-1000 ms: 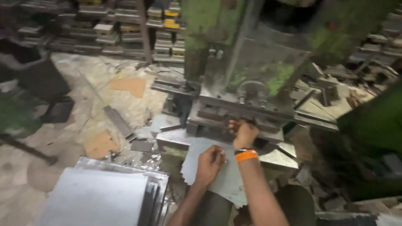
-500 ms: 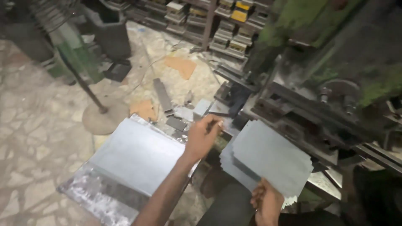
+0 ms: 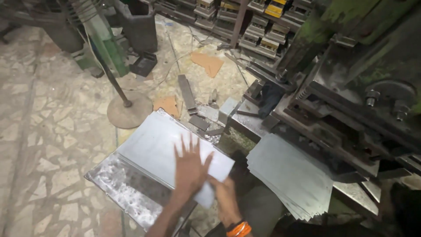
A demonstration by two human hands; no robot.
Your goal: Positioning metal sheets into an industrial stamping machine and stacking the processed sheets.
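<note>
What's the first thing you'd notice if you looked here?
Two hands in the middle: the left hand lies spread flat on a stack of pale metal sheets, the right hand at its corner. To the right, another sheet pile sits below a big green machine.

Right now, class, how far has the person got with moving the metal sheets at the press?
Done: a fanned stack of sheets lies beside the green press. In hand: the left hand lies flat on the top sheet of the other pile, the right hand at its near corner. Left: that pile on the steel tray remains; its depth is unclear.
</note>
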